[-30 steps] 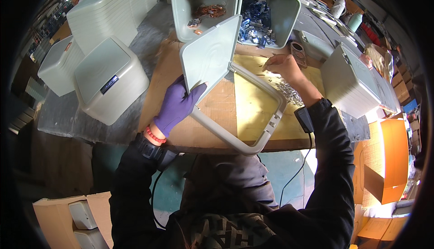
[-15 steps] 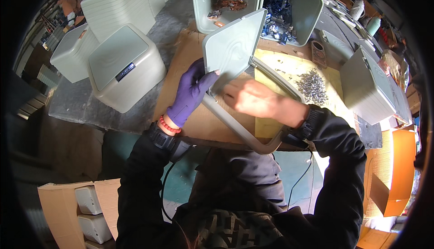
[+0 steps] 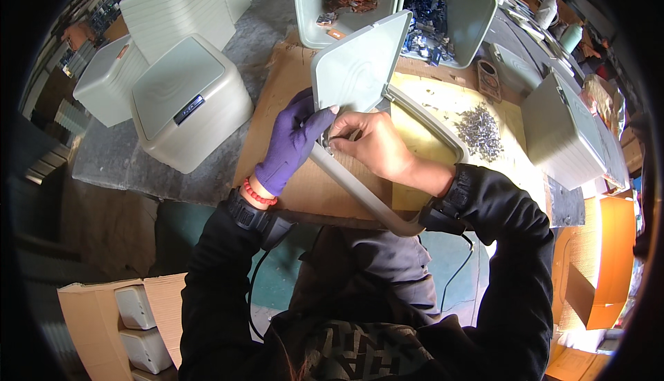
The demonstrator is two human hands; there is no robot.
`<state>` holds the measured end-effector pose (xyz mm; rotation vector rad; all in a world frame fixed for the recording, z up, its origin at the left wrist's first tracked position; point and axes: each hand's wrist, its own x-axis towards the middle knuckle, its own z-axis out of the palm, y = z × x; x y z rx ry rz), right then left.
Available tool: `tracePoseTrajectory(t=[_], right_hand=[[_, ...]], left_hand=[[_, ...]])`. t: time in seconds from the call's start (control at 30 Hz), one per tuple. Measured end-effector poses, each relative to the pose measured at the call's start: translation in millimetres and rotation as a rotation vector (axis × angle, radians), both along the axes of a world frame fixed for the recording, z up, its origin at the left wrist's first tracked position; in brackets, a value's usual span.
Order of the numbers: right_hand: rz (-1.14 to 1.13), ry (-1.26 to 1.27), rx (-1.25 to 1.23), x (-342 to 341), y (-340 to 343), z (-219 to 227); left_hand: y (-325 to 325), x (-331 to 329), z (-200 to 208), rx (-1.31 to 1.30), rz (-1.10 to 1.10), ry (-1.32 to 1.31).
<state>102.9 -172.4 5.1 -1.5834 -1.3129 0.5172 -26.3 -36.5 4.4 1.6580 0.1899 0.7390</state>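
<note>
A pale grey-green hinged lid panel [image 3: 356, 63] stands raised from its open rectangular frame [image 3: 366, 205]. My left hand [image 3: 289, 142], in a purple glove, is closed on the panel's lower left corner, where it meets the frame, thumb on the inner face. My bare right hand [image 3: 377, 146] pinches at that same corner, thumb and forefinger together. A small shiny metal piece [image 3: 328, 144] shows at its fingertips; its exact shape is too small to make out. Under the frame lie brown cardboard and a yellow sheet [image 3: 415, 180].
A pile of small metal parts [image 3: 478, 132] lies on the yellow sheet. Behind stand two bins, one with copper-coloured pieces [image 3: 353, 3], the other with blue packets [image 3: 427, 18]. Upturned bins [image 3: 190, 104] and bin stacks [image 3: 176, 18] stand left; another bin [image 3: 564, 128] is at right.
My right hand, blurred before, has come left to the frame's corner and its fingers now pinch there. My left hand keeps its hold on the lid.
</note>
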Motion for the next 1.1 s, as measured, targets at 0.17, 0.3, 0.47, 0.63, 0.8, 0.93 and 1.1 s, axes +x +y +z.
tracePoseTrajectory(t=[0.17, 0.3, 0.47, 0.63, 0.8, 0.93, 1.1], right_hand=[[-0.077, 0.049, -0.08, -1, 1, 2], [-0.054, -0.195, 0.005, -1, 5, 1], [0.064, -0.689, 0.237, 1, 4, -2], [0.029, -0.775, 0.238, -4, 8, 2], [-0.208, -0.583, -0.36, 1, 5, 20], [-0.134, -0.633, -0.332, 56, -23, 46], [-0.307, -0.732, -0.37, 166, -59, 45]], left_hand=[[1, -1, 0, -0.014, 0.022, 0.032], [3, -1, 0, -0.014, -0.013, 0.015], [2, -2, 2, 0.009, -0.003, 0.01], [1, -5, 10, -0.048, 0.045, 0.072], [-2, -5, 9, -0.103, 0.067, 0.114], [-1, 1, 0, 0.589, 0.032, -0.007], [8, 2, -8, 0.411, 0.098, 0.154]])
